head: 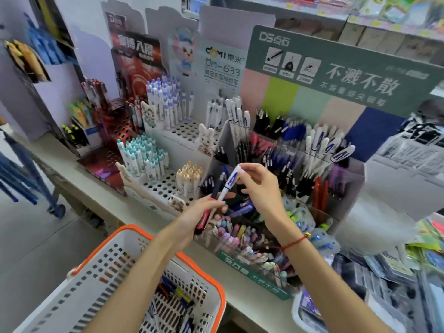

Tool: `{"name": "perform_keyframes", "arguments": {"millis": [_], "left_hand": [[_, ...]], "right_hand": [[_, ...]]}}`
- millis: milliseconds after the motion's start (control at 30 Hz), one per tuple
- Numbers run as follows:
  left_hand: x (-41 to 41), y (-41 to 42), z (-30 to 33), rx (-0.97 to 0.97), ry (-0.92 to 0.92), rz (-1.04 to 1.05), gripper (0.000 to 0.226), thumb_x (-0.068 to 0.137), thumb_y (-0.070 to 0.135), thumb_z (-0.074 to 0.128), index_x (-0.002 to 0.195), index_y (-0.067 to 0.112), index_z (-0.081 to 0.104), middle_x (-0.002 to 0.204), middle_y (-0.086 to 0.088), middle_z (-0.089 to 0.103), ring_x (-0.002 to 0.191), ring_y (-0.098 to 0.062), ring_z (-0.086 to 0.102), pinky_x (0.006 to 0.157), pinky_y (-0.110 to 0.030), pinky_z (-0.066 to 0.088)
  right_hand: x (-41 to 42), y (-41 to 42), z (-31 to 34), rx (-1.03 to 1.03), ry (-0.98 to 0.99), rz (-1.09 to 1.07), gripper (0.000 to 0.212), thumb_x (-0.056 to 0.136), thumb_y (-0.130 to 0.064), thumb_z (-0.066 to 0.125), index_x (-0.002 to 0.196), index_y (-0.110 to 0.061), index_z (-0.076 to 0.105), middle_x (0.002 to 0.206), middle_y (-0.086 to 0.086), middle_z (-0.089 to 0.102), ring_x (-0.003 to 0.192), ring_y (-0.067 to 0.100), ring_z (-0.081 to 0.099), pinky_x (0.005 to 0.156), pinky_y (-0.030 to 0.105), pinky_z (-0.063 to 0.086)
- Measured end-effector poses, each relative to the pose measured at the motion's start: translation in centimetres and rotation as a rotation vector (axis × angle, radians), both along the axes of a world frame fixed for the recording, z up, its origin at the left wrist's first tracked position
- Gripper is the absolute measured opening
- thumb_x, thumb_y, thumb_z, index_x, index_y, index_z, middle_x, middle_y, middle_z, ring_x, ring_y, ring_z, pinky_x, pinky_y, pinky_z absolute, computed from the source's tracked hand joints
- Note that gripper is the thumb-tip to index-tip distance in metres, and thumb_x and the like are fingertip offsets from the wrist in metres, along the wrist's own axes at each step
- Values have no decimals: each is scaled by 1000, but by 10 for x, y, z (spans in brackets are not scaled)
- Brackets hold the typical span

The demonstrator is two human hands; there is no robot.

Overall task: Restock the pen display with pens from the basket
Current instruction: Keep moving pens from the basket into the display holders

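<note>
Pale shelf carries pen displays, side by side.

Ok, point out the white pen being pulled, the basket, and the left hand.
white pen [230,183], head view, on its blue-printed barrel.
basket [125,230], head view, on its orange rim.
left hand [204,212], head view, on the back of the hand.

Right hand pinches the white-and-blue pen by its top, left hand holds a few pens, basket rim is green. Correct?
Not quite: the basket rim is orange, as the head view shows. The right hand does pinch the white-and-blue pen by its top, and the left hand holds a few pens.
</note>
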State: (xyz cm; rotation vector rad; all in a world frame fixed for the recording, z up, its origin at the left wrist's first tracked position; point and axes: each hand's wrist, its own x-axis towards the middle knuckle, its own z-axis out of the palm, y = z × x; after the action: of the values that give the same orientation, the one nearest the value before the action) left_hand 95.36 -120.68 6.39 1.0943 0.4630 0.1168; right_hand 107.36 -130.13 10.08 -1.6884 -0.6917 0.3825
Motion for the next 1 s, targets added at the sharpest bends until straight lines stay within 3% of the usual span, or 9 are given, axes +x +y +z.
{"name": "perform_keyframes", "arguments": {"millis": [133,200,300,333,400,500,700,867,1000], "left_hand": [[26,-26,14,30,-65,-135,28,99,8,44,121,16,59,68,8,60,51,-1,50,39,-12,30],[40,-38,20,81,-76,-172,29,99,8,45,121,20,60,89,9,72,77,-2,66,59,-14,49],[51,-45,21,95,-89,-170,29,101,12,45,121,26,62,119,7,70,112,-9,64,93,-31,52],[52,-46,21,99,-74,-162,28,102,16,46,120,28,63,118,8,70,109,-9,65,90,-31,53],[52,-48,18,125,-46,-146,26,103,21,46,120,32,64,98,10,71,82,-6,66,66,-21,53],[52,-50,14,121,-58,-139,27,104,18,43,124,25,59,69,10,50,52,-1,39,40,-13,27],[50,-49,19,36,-69,-142,27,103,11,39,120,18,59,61,10,39,47,-2,28,36,-12,19],[37,-37,22,89,-55,-136,30,103,10,39,125,15,58,63,10,39,49,-3,27,38,-13,18],[34,-34,22,86,-39,-116,30,103,9,38,125,15,57,62,9,39,48,-3,27,38,-14,16]], "right_hand": [[16,-37,12,65,-2,-38,17,89,-15,69,100,-20,58,96,8,71,87,17,70,78,36,58],[26,-56,22,233,-97,-244,20,88,-11,70,98,-22,58,95,7,70,85,19,70,78,40,57],[49,-85,50,519,-272,-631,22,90,-12,68,100,-26,53,95,8,69,86,20,70,82,39,58],[58,-93,59,584,-339,-711,23,91,-13,67,100,-25,51,92,6,69,84,19,70,82,37,58],[74,-99,73,626,-486,-777,22,92,-16,66,101,-24,47,90,4,67,82,19,69,79,32,58],[91,-94,77,523,-672,-740,19,93,-17,65,104,-16,50,91,2,66,80,14,68,77,27,58],[102,-81,52,158,-858,-585,25,89,-17,71,107,-3,61,92,2,72,77,6,67,74,15,53],[94,-89,82,547,-846,-701,20,93,-17,66,102,-24,49,88,-7,65,75,0,67,70,20,57],[95,-85,88,497,-885,-722,16,95,-15,64,104,-8,54,92,-19,60,77,-8,65,70,16,55]]}}
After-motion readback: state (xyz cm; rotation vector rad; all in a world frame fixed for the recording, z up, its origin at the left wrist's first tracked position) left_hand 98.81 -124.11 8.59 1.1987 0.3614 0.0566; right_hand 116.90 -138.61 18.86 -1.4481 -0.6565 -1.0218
